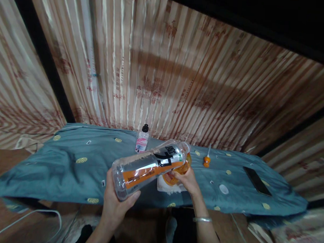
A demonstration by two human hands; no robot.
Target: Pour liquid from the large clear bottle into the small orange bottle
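1. Holding a clear plastic bottle point(148, 166) tipped nearly on its side, base toward me, neck end pointing away over the table.
2. My left hand point(117, 202) cups the base from below, thumb curled up onto the near wall, fingers wrapped under; closed on it.
3. My right hand point(187, 181) sits at the neck end, fingers bent around an orange round thing point(175, 171) right under the bottle's mouth. Looks like a grip, but I can't tell if it's on the bottle or only that orange piece.
4. Handling guess: looks empty, so light. Thin wall, will dent if squeezed. The shiny label wrap is probably slippery. Best holds are the stiffer base and the neck, not the mid body.
5. Bottle lies between both hands, above the near edge of the blue-green cloth point(67, 163), base low at left, neck higher at right.
6. White pad point(165, 187) on the cloth just under the right hand.
7. Further back: small pink-labelled bottle point(142, 139) with black cap, upright. Small orange item point(206, 160) to the right, a phone point(256, 181) well apart near the right end.
8. Striped curtain point(180, 82) behind it all.
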